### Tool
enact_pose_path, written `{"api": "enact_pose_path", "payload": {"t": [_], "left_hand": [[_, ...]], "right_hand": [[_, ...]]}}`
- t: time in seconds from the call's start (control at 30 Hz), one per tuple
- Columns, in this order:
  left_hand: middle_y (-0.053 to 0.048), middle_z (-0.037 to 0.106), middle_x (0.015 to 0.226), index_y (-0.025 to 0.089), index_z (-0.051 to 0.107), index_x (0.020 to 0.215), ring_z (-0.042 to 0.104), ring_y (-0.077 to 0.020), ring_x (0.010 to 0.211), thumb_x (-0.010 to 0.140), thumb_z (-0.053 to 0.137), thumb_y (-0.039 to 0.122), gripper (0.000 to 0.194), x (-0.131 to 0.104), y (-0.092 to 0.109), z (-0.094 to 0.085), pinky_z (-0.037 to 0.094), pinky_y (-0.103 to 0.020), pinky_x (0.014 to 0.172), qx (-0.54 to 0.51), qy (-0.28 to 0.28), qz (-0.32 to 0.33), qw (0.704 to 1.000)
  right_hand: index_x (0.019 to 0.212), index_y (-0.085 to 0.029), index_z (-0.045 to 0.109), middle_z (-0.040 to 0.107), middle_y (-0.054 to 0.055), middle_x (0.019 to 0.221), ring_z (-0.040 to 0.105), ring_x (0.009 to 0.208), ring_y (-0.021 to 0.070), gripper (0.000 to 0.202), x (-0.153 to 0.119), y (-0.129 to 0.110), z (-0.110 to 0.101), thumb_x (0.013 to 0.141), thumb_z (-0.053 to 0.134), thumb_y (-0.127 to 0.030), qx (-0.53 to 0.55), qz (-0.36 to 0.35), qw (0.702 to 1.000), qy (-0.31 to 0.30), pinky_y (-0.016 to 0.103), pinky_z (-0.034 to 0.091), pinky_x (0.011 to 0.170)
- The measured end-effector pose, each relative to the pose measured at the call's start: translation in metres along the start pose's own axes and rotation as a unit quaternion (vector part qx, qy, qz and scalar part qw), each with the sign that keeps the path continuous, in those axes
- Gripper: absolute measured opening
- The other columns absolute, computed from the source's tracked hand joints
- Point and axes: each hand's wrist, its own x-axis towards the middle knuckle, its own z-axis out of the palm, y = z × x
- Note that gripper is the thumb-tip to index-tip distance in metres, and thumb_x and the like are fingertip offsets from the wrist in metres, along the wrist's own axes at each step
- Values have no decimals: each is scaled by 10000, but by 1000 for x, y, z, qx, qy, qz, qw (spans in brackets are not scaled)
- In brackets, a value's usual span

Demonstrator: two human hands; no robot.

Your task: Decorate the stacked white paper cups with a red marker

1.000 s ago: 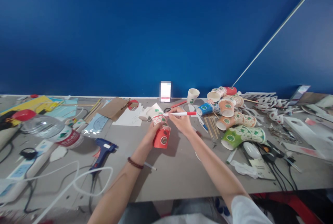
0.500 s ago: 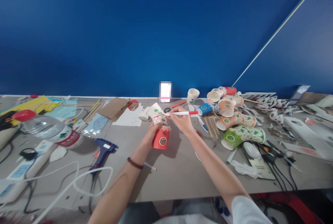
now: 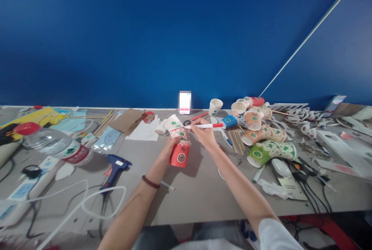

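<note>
My left hand (image 3: 172, 145) is wrapped round two joined paper cups, held tilted above the table. The lower red paper cup (image 3: 180, 154) has a round emblem on its side; the upper white paper cup (image 3: 174, 122) carries green prints and red scallop lines near the join. In my right hand (image 3: 202, 133) is a marker (image 3: 207, 126), white with a red end, pinched between the fingers. Its tip meets or nearly meets the white cup's right side; contact is too small to make out. A white paper cup (image 3: 215, 106) stands beyond my right hand.
Patterned cups, including a green one (image 3: 258, 154) and a blue one (image 3: 229, 121), lie at the right beside wooden sticks (image 3: 237, 141). On the left are a glue gun (image 3: 114, 170), a bottle (image 3: 55, 145) and a power strip (image 3: 31, 188). A phone (image 3: 185, 102) leans on the blue wall.
The marker and my right hand have shifted slightly to the right. My left hand holds the cups in nearly the same place, with a very slight turn.
</note>
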Motion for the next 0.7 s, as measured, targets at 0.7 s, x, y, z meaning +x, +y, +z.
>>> {"api": "enact_pose_path", "payload": {"t": [0.7], "left_hand": [[-97, 720, 835, 120, 610, 1054, 703, -222, 709, 701, 737, 299, 415, 2, -2, -3, 558, -306, 650, 30, -11, 31, 999]], "right_hand": [[698, -231, 586, 656, -3, 695, 674, 719, 193, 48, -7, -8, 2, 724, 626, -239, -36, -22, 998, -41, 286, 512, 603]]}}
